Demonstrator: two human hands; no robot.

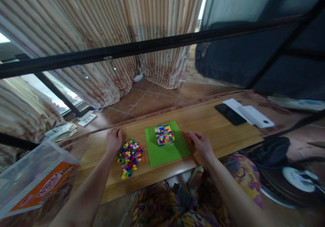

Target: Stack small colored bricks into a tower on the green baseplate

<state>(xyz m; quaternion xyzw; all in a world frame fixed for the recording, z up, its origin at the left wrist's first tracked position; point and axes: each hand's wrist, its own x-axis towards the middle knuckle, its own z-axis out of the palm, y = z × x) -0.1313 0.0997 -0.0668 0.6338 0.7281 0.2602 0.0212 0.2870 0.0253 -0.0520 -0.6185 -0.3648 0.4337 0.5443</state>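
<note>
One pile of loose bricks (130, 152) lies beside my curled left hand (114, 140); my right hand (202, 145), fingers narrowed, is near one green baseplate (166, 156). I cannot tell if either holds anything. One multicoloured brick block (165, 135) sits on the baseplate.

Daylight glares through the window (68, 93) at left; the room is dim, the near edge of the table (200, 118) shines, details blur, borders stretch.
</note>
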